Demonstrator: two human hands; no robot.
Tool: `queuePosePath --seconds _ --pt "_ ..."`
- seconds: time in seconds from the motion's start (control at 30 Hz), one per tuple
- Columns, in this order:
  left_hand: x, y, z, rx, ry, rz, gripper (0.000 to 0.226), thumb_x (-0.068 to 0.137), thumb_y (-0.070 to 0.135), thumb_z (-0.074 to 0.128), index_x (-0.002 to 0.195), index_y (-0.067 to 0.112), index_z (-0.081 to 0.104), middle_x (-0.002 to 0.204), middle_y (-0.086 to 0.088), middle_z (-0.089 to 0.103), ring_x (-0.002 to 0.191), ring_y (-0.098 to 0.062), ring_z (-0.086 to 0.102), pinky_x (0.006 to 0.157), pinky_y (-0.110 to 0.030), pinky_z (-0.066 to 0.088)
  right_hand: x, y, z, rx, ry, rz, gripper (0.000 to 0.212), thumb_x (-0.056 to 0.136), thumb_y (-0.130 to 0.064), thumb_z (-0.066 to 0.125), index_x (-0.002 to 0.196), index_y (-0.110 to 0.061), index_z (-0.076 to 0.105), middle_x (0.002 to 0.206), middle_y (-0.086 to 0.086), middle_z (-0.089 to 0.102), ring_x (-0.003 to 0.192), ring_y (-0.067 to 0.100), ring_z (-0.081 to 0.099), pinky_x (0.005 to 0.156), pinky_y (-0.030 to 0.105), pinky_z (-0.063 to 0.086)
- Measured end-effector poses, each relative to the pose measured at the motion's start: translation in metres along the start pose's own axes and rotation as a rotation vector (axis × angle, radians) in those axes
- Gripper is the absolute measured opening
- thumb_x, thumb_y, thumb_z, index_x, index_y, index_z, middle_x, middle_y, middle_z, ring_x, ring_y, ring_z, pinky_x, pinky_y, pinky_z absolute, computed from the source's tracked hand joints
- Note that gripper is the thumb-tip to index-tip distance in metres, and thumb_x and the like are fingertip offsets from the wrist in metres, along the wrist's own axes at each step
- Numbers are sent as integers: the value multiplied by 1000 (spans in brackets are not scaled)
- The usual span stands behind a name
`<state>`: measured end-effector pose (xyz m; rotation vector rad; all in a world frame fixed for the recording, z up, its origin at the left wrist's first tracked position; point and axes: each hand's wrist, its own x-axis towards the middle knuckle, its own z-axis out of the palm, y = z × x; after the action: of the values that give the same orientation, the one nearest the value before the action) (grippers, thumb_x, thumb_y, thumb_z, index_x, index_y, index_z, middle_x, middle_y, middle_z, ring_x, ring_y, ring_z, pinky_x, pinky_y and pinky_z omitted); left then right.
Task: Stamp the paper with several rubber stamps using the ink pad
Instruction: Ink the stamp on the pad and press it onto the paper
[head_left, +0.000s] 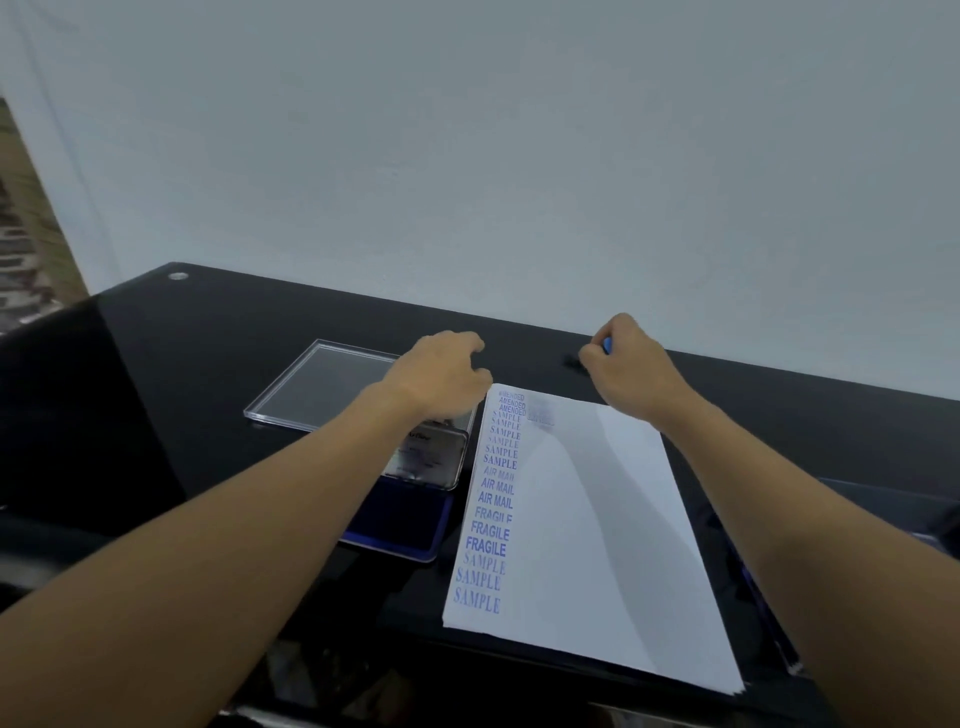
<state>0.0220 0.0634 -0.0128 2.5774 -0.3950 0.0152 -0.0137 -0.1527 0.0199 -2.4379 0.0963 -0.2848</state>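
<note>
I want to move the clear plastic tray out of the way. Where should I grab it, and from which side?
Take the clear tray by its raised rim at the left edge, coming in from the left. It lies flat and shallow, so pinch the rim between thumb and fingers. That side is free; the left hand and the ink pad crowd its right and near-right corner.

Paper (587, 519) as landmark: its left edge is flanked closely by the open ink pad (400, 519), with a clear tray (317, 384) beyond. Both hands, left (441, 379) and right (631, 364), occupy its far end. The dark surface (182, 364) farther left lies open.
</note>
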Motion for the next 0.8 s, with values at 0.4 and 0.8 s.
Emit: queuePosePath --seconds 0.4,0.8 --pt "-55 -30 -27 -63 133 -79 49 101 30 50 148 19 44 153 0 44 137 -20 44 108 -34 36 -32 -10 -17 49 73 -39 11 97 -19 48 102 -11 53 84 3 58 60 14 47 51 24 36" --pt "-117 -65 -24 -140 192 -191 43 98 33 54 139 18 54 144 -1 53 129 -19 50 104 -35 40 -78 -43 8 108 59 -129 10 96 -16 50 100 -8 56 94 -1 60 73 10 49 59 24 39"
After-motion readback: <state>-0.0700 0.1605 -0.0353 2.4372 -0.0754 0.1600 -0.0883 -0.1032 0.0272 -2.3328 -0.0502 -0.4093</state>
